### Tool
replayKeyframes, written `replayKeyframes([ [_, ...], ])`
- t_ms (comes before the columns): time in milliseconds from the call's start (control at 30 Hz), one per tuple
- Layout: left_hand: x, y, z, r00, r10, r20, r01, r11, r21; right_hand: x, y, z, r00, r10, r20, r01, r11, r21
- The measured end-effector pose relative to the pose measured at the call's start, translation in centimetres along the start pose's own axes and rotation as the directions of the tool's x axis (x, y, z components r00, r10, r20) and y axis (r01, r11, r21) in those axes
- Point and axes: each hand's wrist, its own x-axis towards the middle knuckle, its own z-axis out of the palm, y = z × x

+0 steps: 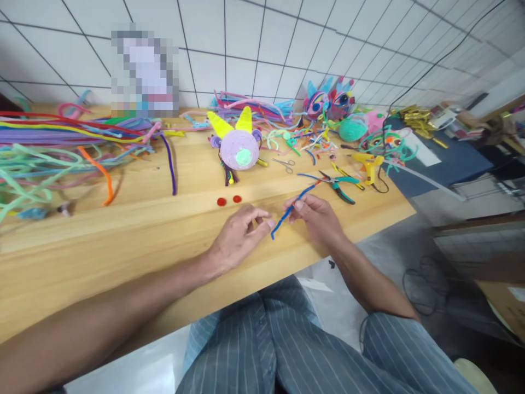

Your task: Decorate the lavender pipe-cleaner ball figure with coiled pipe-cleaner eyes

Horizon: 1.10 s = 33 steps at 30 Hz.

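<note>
Pinched between the fingers of my right hand (314,216) is a blue pipe cleaner (283,220), slanting down toward me with a small bend at its lower end. My left hand (244,232) is just left of that end, thumb and fingers apart, holding nothing. Two red discs (229,201) lie on the table beyond my left hand. Behind them sits a round purple pipe-cleaner figure (239,149) with yellow horns and a pale green spot. Pliers with teal handles (339,185) rest beyond my right hand, and small scissors (286,163) lie near the figure.
Bundles of coloured pipe cleaners (74,131) cover the table's left side. A yellow glue gun (370,166) with a cord stands at the right, near finished figures (328,101) and scattered offcuts (315,139). The wooden table's front edge (262,290) runs close to my body.
</note>
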Motion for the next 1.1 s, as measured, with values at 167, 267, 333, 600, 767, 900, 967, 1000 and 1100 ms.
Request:
replayKeyframes([
  [167, 0.2, 0.0, 0.2, 0.999, -0.039, 0.009, 0.04, 0.962, -0.272, -0.9, 0.0, 1.5, 0.994, -0.075, 0.074, 0.083, 0.99, -0.116],
  [267, 0.4, -0.2, 0.3, 0.997, -0.037, 0.073, 0.065, 0.904, -0.422, -1.1, 0.4, 2.3, 0.992, -0.084, 0.099, 0.098, 0.984, -0.147],
  [333, 0.4, -0.1, 0.2, 0.995, -0.037, 0.089, 0.074, 0.887, -0.456, -1.1, 0.6, 2.6, 0.991, -0.083, 0.104, 0.1, 0.981, -0.165],
  [600, 0.6, -0.3, 0.1, 0.989, -0.078, 0.124, 0.126, 0.881, -0.456, -0.6, 1.4, 2.6, 0.99, -0.043, 0.135, 0.067, 0.981, -0.18],
  [767, 1.0, -1.0, 0.3, 0.977, -0.191, 0.099, 0.214, 0.843, -0.493, 0.2, 1.3, 1.2, 0.995, -0.042, 0.094, 0.064, 0.968, -0.242],
  [900, 1.2, -0.9, 0.3, 0.942, -0.307, 0.136, 0.33, 0.767, -0.55, 0.5, 0.9, -0.2, 0.998, -0.013, 0.067, 0.028, 0.973, -0.227],
  [967, 1.2, -0.7, 0.5, 0.925, -0.327, 0.195, 0.379, 0.741, -0.554, 0.4, 0.8, -0.5, 0.998, -0.007, 0.066, 0.022, 0.974, -0.224],
  [1000, 1.1, -0.7, 0.5, 0.924, -0.315, 0.216, 0.382, 0.744, -0.548, 0.2, 0.9, -0.5, 0.998, -0.01, 0.069, 0.025, 0.974, -0.227],
  [1100, 1.0, -0.7, 0.7, 0.947, -0.242, 0.212, 0.319, 0.778, -0.541, -0.3, 1.1, -0.1, 0.995, -0.014, 0.098, 0.037, 0.971, -0.235],
])
